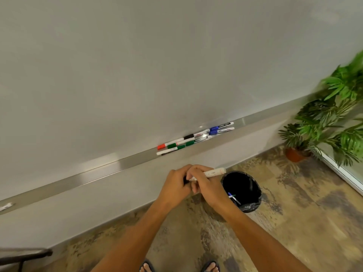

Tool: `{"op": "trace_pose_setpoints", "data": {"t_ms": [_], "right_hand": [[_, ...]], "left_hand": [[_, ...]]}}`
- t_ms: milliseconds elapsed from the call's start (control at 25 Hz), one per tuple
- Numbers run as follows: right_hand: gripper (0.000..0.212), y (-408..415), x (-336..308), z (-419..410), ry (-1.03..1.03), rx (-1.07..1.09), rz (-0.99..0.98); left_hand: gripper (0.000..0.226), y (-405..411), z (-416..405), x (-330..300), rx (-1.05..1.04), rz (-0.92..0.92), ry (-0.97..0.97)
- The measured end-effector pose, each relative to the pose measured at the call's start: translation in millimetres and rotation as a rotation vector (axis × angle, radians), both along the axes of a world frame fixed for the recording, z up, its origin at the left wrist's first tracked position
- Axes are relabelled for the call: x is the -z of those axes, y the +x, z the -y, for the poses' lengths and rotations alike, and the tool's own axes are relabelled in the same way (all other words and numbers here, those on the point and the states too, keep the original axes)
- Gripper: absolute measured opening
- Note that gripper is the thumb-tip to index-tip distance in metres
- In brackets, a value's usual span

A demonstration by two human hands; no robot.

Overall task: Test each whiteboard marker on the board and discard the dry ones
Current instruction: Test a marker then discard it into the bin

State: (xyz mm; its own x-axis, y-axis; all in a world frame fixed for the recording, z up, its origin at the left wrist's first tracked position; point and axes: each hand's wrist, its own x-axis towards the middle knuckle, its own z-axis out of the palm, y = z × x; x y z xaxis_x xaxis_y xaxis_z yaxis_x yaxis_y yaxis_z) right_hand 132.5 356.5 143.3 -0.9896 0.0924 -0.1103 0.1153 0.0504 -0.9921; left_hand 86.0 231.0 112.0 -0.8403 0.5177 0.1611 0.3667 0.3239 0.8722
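Observation:
Both hands meet below the whiteboard's tray on a white marker (213,172). My right hand (206,185) grips its barrel, whose free end points right. My left hand (176,183) grips the dark cap end (185,180), mostly hidden by the fingers. Several more markers (193,138) with red, green, black and blue caps lie in a loose row on the metal tray (98,173). The whiteboard (137,65) above shows no marks.
A black-lined bin (253,203) stands on the floor just right of my hands, with a couple of markers inside it. A potted plant (330,118) stands at the right. A dark chair part (25,254) shows at bottom left. A small white object (5,206) lies on the tray's far left.

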Motion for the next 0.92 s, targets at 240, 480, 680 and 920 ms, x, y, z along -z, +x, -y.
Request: {"op": "trace_pose_setpoints", "data": {"t_ms": [240, 480, 680, 920], "right_hand": [[0.017, 40, 37, -82, -0.047, -0.018, 0.087], [0.047, 68, 58, -145, -0.075, 0.264, 0.115], [0.055, 82, 88, -188, -0.032, 0.375, 0.217], [0.018, 71, 127, -233, -0.074, 0.419, 0.365]], "left_hand": [[0.026, 15, -73, 37, -0.049, 0.081, -0.108], [0.022, 24, -130, 73, -0.045, 0.154, -0.356], [0.015, 16, -164, 89, 0.03, 0.194, -0.385], [0.012, -10, -213, 110, 0.103, 0.246, -0.42]]}}
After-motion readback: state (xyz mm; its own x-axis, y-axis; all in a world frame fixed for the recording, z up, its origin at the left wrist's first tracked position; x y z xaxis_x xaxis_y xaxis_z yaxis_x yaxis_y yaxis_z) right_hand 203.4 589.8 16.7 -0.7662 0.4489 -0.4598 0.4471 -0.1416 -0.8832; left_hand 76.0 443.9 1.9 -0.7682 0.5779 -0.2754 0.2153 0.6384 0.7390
